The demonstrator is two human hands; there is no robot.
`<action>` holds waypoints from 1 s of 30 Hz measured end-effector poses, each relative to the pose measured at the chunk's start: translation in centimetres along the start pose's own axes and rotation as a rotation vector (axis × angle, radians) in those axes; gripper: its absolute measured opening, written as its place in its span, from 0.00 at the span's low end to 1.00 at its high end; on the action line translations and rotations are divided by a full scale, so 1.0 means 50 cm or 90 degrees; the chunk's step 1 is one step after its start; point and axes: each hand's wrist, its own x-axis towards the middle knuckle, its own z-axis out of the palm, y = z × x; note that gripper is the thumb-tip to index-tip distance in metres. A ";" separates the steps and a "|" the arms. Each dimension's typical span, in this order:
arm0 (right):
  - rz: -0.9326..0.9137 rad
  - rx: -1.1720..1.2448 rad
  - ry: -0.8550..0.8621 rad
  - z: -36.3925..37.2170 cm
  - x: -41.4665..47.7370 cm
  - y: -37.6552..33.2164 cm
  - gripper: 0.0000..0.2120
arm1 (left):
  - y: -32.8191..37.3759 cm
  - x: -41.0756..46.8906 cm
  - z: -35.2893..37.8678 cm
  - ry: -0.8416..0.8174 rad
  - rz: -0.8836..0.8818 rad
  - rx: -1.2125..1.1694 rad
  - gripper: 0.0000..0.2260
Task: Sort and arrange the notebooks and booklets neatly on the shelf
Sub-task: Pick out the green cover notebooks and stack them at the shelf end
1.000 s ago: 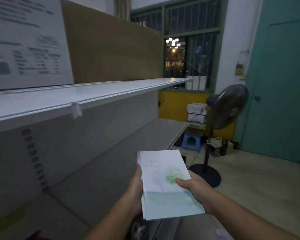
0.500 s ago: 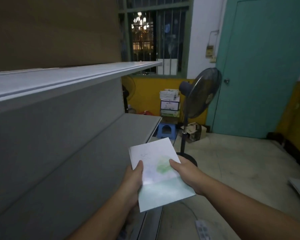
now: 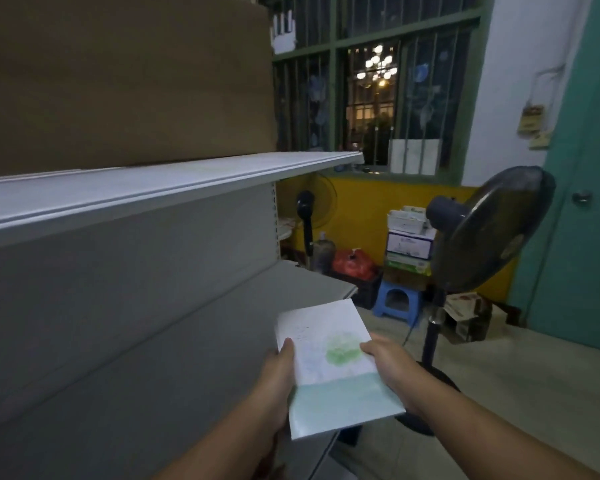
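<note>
Moved since half a second back: mostly us. We've advanced along the shelving toward the window end at 12 o'clock, and the booklet stack (image 3: 336, 375) sits in both grips much as before.

- Stack is at 6 o'clock, held flat and cover up, in the air over the front edge of the lower shelf (image 3: 187, 375). It isn't resting on it. It looks like more than one booklet, but we can't read the count.
- Left grip (image 3: 276, 382) is clamped on the stack's 9 o'clock edge, thumb on the cover, fingers hidden beneath.
- Right grip (image 3: 392, 368) pinches the 3 o'clock edge the same way.
- Upper shelf (image 3: 153, 188) at 10 o'clock carries a cardboard box (image 3: 118, 81). A standing fan (image 3: 492, 230) is at 3 o'clock, well apart from the stack.

Handling, our judgement: light, thin paper with soft covers, so it will sag and fan out if pinched at one corner. The covers look smooth, so single booklets may slide off each other. We'd keep both long edges supported, thumbs on top and fingers under, then square the stack against the shelf back before letting go. Nothing fragile here, and the main risk is bent corners.
</note>
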 end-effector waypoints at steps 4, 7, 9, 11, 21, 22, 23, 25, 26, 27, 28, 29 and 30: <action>0.003 -0.015 -0.041 0.031 0.108 -0.026 0.10 | 0.027 0.100 -0.009 0.068 0.008 0.003 0.18; -0.001 -0.038 -0.034 0.048 0.217 -0.054 0.08 | 0.059 0.180 -0.008 0.112 0.016 0.013 0.17; -0.025 -0.078 -0.018 0.058 0.289 -0.074 0.09 | 0.091 0.240 -0.005 0.161 0.015 0.058 0.20; -0.036 -0.094 -0.017 0.072 0.350 -0.113 0.13 | 0.121 0.308 -0.006 0.168 0.005 0.061 0.21; -0.069 -0.297 -0.058 0.069 0.592 -0.179 0.13 | 0.152 0.498 0.009 0.180 -0.027 0.013 0.20; -0.081 -0.329 -0.084 0.069 0.612 -0.186 0.13 | 0.152 0.509 0.008 0.196 -0.018 0.029 0.22; -0.086 -0.358 -0.114 0.069 0.633 -0.192 0.13 | 0.152 0.519 0.010 0.201 -0.010 0.046 0.22; -0.091 -0.388 -0.159 0.066 0.682 -0.195 0.13 | 0.158 0.534 0.023 0.241 -0.007 0.069 0.11; -0.115 -0.392 -0.167 0.067 0.700 -0.192 0.13 | 0.160 0.541 0.028 0.259 0.000 0.097 0.06; -0.147 -0.392 -0.161 0.069 0.706 -0.184 0.12 | 0.158 0.548 0.030 0.269 0.018 0.154 0.06; -0.192 -0.385 -0.149 0.069 0.714 -0.170 0.12 | 0.151 0.556 0.039 0.290 0.045 0.211 0.08; -0.230 -0.372 -0.141 0.067 0.719 -0.154 0.12 | 0.145 0.557 0.055 0.312 0.069 0.265 0.09; -0.253 -0.345 -0.141 0.067 0.725 -0.135 0.12 | 0.137 0.553 0.068 0.338 0.091 0.312 0.11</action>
